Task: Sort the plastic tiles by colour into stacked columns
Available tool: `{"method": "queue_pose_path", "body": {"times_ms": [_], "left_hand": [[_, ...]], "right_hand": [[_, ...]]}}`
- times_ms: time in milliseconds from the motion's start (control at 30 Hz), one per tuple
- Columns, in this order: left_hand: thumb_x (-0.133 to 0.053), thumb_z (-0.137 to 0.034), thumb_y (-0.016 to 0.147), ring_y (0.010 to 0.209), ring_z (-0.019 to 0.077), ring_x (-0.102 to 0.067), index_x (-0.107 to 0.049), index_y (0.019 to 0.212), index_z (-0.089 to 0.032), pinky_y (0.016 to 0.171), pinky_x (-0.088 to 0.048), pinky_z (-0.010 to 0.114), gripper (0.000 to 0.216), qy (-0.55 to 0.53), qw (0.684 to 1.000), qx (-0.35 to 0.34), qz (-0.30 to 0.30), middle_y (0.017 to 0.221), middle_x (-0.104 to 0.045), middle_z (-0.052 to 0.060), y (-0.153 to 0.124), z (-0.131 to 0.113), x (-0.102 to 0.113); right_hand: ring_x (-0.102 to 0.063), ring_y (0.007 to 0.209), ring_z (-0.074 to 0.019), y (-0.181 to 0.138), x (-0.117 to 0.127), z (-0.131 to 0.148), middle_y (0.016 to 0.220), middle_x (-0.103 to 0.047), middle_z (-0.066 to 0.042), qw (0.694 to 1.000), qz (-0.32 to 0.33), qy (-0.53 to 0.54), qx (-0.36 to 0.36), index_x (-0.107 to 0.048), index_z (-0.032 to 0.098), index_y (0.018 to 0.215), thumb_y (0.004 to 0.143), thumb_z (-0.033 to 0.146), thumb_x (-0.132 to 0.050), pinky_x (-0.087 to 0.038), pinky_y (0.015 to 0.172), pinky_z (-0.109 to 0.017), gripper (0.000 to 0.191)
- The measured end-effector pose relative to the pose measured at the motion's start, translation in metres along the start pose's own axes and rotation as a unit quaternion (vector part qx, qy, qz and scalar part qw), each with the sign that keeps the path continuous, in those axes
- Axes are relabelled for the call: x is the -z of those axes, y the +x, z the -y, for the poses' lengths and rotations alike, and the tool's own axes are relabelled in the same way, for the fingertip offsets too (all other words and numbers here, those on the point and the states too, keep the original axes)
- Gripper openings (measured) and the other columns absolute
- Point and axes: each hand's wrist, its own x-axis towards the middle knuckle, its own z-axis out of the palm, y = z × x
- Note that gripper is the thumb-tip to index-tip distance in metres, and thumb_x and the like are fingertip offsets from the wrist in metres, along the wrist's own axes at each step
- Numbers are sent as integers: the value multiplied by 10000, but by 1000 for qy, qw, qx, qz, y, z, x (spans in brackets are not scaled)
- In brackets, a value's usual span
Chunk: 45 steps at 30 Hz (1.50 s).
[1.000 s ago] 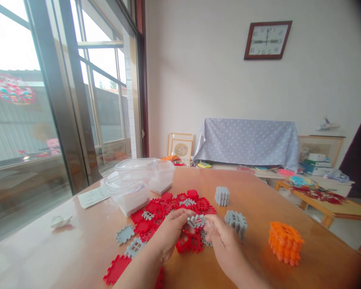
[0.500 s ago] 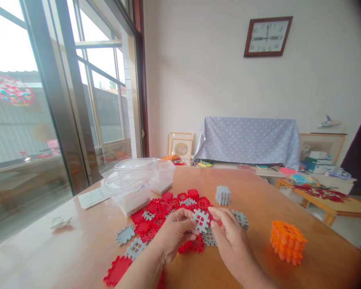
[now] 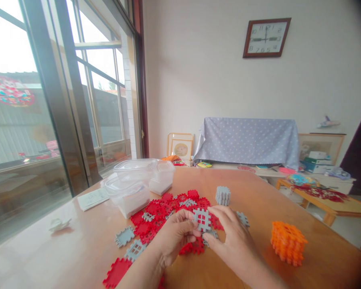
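Observation:
Both my hands meet over a spread of flat interlocking tiles on a wooden table (image 3: 78, 249). My left hand (image 3: 175, 237) and my right hand (image 3: 232, 237) pinch a grey window-patterned tile (image 3: 201, 219) standing upright between them, part of a grey piece partly hidden behind my right hand. Red tiles (image 3: 162, 208) lie scattered under and behind my hands. A few loose grey tiles (image 3: 124, 236) lie to the left. A small grey cube (image 3: 222, 195) stands just beyond my hands. An orange cube (image 3: 287, 243) sits to the right.
Clear plastic containers (image 3: 132, 184) stand at the back left of the table beside a paper slip (image 3: 93, 198). A window runs along the left. A low table (image 3: 327, 200) with clutter and a covered piece of furniture (image 3: 248, 140) stand behind.
The grey piece has been turned in my hands so that a tile face now stands upright toward me. My right hand has moved in front of the grey cube beside it.

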Motion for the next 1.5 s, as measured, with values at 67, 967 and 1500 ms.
{"method": "queue_pose_path", "body": {"times_ms": [67, 967, 1500], "left_hand": [[-825, -236, 726, 607, 107, -652, -608, 857, -178, 578, -455, 177, 259, -3, 1000, 1, 6, 691, -710, 30, -1, -1, -1], [-814, -439, 746, 680, 135, -643, -609, 865, -197, 594, -416, 215, 339, 88, 996, -9, 1, 815, -735, 63, 13, 5, 11], [-754, -461, 831, 706, 121, -652, -601, 871, -182, 627, -434, 209, 320, 103, 994, -23, 7, 868, -747, 74, 4, 4, 2]], "right_hand": [[-566, 1251, -275, 0, 0, 0, 1370, -572, -70, 1000, -1, 4, 0, -566, 299, 1344, 818, 290, -670, -482, 1062, -435, 536], [-553, 614, -160, -4, 50, -96, 665, -559, 52, 964, 31, 129, -232, -685, 246, 1214, 812, 509, -669, -398, 571, -274, 481], [-674, 813, -223, 5, 55, -81, 868, -742, -38, 957, -71, 121, -255, -695, 233, 1046, 928, 617, -504, -479, 699, -309, 446]]}}
